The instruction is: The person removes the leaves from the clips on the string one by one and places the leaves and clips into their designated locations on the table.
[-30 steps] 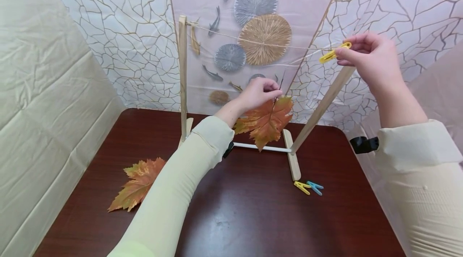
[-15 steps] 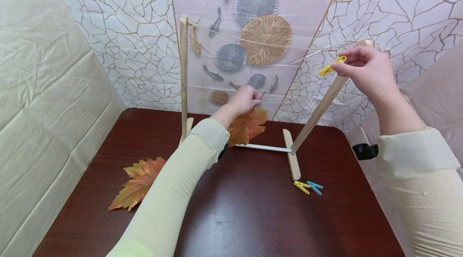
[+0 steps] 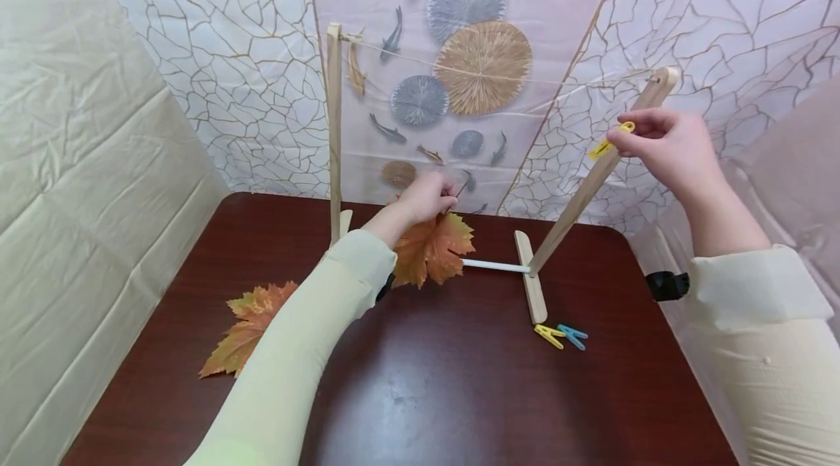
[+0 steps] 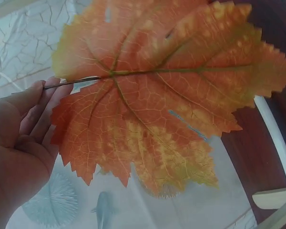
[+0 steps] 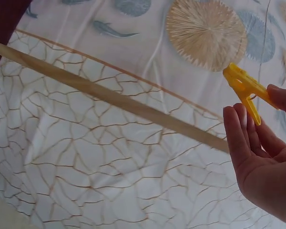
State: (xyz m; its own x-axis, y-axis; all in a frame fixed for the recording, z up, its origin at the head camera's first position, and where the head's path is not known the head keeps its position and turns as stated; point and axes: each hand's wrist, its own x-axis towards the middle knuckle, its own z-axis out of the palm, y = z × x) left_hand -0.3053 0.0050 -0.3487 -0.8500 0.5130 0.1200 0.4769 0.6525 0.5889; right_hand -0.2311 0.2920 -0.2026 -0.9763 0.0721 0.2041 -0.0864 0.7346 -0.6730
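My left hand (image 3: 425, 200) pinches the thin dark stem of an orange maple leaf (image 4: 148, 86), which hangs below the fingers in the head view. That leaf is between the two posts, well below the string (image 3: 459, 72). Up at the right, my right hand (image 3: 679, 152) holds a yellow clothespin (image 5: 248, 88) between thumb and fingers, close to the right post and under the string. A second maple leaf (image 3: 252, 327) lies on the table at the left, partly covered by my left sleeve. Beside the stand's right foot lie a yellow clothespin (image 3: 550, 335) and a blue clothespin (image 3: 573, 336).
The wooden stand has a left post (image 3: 335, 130), a leaning right post (image 3: 590, 185), a right foot (image 3: 531, 284) and a white bar (image 3: 495, 265) low between them. It stands on the dark red table (image 3: 459, 393). Patterned cloth (image 3: 262, 72) hangs behind.
My left hand has moved down and to the left with the maple leaf. My right hand has dropped away from the string, still holding the yellow clothespin.
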